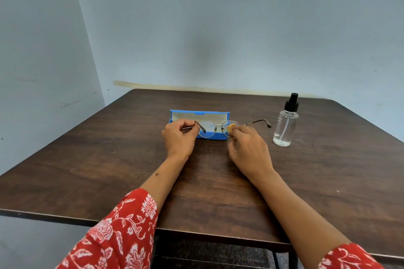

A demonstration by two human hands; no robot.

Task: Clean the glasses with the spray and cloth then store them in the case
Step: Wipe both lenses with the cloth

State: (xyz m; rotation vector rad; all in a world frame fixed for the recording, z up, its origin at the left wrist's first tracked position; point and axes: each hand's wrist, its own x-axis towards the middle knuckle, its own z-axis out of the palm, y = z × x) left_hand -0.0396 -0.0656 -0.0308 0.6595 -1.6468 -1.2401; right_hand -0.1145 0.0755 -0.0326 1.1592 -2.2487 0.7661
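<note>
Thin metal-framed glasses [215, 128] are held up in front of an open blue case [209, 114] on the dark wooden table [109, 159]. My left hand [178, 137] pinches the left temple near its hinge. My right hand [247, 146] pinches a small tan cloth [231, 127] against the right lens. The right temple sticks out toward the spray bottle [286, 122], a clear one with a black nozzle, standing upright at the right.
The table stands in a corner, with pale walls close behind and to the left. Its front edge runs just below my forearms. The bottle stands a short way right of my right hand.
</note>
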